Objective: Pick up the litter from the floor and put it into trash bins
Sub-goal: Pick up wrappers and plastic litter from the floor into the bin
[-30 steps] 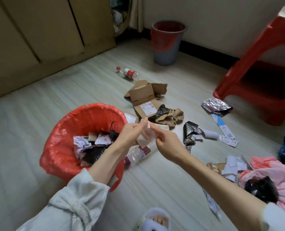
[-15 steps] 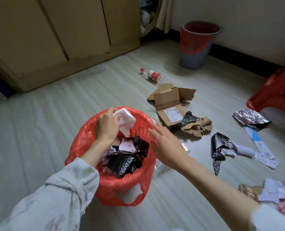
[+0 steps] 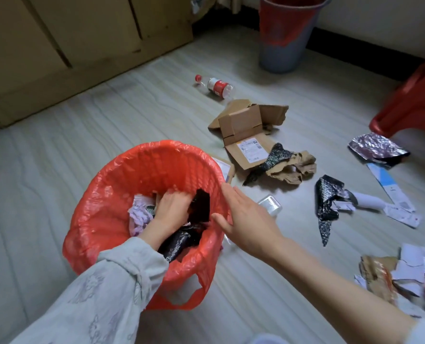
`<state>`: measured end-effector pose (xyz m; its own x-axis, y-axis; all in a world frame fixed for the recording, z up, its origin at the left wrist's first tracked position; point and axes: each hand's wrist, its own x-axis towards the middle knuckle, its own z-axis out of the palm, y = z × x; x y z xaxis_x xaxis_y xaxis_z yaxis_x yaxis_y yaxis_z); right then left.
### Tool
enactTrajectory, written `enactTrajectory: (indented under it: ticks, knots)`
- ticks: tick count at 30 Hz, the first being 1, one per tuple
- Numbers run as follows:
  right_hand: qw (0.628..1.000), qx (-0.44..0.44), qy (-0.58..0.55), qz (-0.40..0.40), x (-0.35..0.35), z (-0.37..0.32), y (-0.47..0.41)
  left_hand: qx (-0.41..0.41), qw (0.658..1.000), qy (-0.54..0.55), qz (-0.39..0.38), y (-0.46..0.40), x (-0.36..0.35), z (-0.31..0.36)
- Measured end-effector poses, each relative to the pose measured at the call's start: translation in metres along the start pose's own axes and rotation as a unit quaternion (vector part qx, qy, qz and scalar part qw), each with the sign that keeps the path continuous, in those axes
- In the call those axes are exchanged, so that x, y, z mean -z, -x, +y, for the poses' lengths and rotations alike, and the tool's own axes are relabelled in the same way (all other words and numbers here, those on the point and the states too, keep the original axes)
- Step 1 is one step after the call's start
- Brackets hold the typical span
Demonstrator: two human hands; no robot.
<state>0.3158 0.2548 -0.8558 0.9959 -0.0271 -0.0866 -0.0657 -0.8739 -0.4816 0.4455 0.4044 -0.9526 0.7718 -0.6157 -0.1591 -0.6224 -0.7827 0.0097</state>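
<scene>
Down inside the red-lined bin (image 3: 122,194) the left hand (image 3: 170,207) is buried among the rubbish, fingers curled into the black and pale wrappers, apparently pressing the load lower so more will fit. Whether that grip has anything in it I cannot tell, since the fingertips are hidden in the heap. The right hand (image 3: 246,219) hovers at the bin's near-right rim, fingers straight and spread wide, holding nothing; it looks placed to steady the bin or to head out for the next piece.

Litter left to collect lies on the floor (image 3: 57,170) beyond and to the right of the bin. Just past the right hand, close beside the bin, sits a small clear plastic tray (image 3: 271,204). Farther out from the bin lies a torn cardboard box (image 3: 246,130) with a shipping label, and crumpled brown paper (image 3: 295,170) with a black foil scrap touches its near edge. A plastic bottle (image 3: 216,86) with a red cap lies on its side beyond the box. To the right of the bin are a black foil bag (image 3: 326,199), white paper strips (image 3: 390,192), a silver foil wrapper (image 3: 375,147), and a heap of torn paper (image 3: 405,269) at the frame edge.

A second bin (image 3: 285,45), grey with a red liner, stands by the wall well beyond the first, with a red plastic stool (image 3: 415,100) to its right. Much still lies about, so the task seems perhaps half done; the tray is the nearest pick.
</scene>
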Motion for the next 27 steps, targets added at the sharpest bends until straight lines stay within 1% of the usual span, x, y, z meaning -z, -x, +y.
enactTrajectory:
  ticks: [1, 2, 3, 5, 6, 8, 11, 13, 14, 15, 19, 20, 22, 24, 27]
  knots:
    - [1.0, -0.001, 0.0, -0.003, 0.0, 0.0, 0.0, 0.023, 0.998, 0.031, -0.052, 0.0, -0.003, -0.001]
    - [1.0, -0.003, -0.001, -0.006, 0.0, 0.0, 0.0, 0.027, 0.994, 0.033, -0.102, -0.002, -0.004, -0.002]
    - [1.0, -0.006, -0.003, -0.009, 0.0, 0.0, -0.001, 0.016, 0.989, 0.028, -0.143, -0.005, -0.004, -0.002]
    - [1.0, -0.013, -0.008, -0.014, -0.001, -0.001, -0.002, -0.01, 0.981, 0.007, -0.196, -0.009, -0.004, -0.001]
    - [1.0, -0.016, -0.012, -0.016, -0.001, -0.001, -0.002, -0.015, 0.978, -0.002, -0.207, -0.011, -0.004, -0.001]
    - [1.0, -0.018, -0.014, -0.02, -0.002, -0.002, -0.001, 0.002, 0.978, -0.011, -0.207, -0.013, -0.009, -0.001]
    - [0.999, -0.023, -0.004, -0.024, -0.001, -0.002, -0.002, 0.025, 0.975, 0.025, -0.22, -0.016, -0.019, -0.006]
    - [0.999, -0.021, -0.003, -0.027, -0.002, -0.001, -0.003, 0.034, 0.975, 0.055, -0.213, -0.014, -0.019, -0.011]
    - [0.999, -0.021, -0.003, -0.029, -0.002, -0.001, -0.003, 0.032, 0.978, 0.065, -0.197, -0.012, -0.017, -0.012]
    - [0.999, -0.02, -0.003, -0.03, -0.003, -0.001, -0.003, 0.024, 0.982, 0.073, -0.175, -0.01, -0.012, -0.013]
    - [0.999, -0.024, 0.002, -0.047, -0.003, -0.001, -0.003, -0.046, 0.993, 0.107, -0.032, -0.001, 0.01, -0.015]
    - [0.998, -0.026, 0.003, -0.051, -0.004, -0.001, -0.003, -0.067, 0.991, 0.115, -0.007, 0.001, 0.015, -0.016]
    - [0.998, -0.029, -0.001, -0.058, -0.004, -0.002, -0.003, -0.085, 0.988, 0.129, 0.013, 0.007, 0.019, -0.021]
    - [0.997, -0.034, -0.008, -0.065, -0.005, -0.002, -0.004, -0.074, 0.988, 0.133, 0.02, 0.012, 0.03, -0.022]
    - [0.996, -0.041, -0.02, -0.075, -0.004, -0.002, -0.004, -0.041, 0.985, 0.157, 0.064, 0.019, 0.049, -0.016]
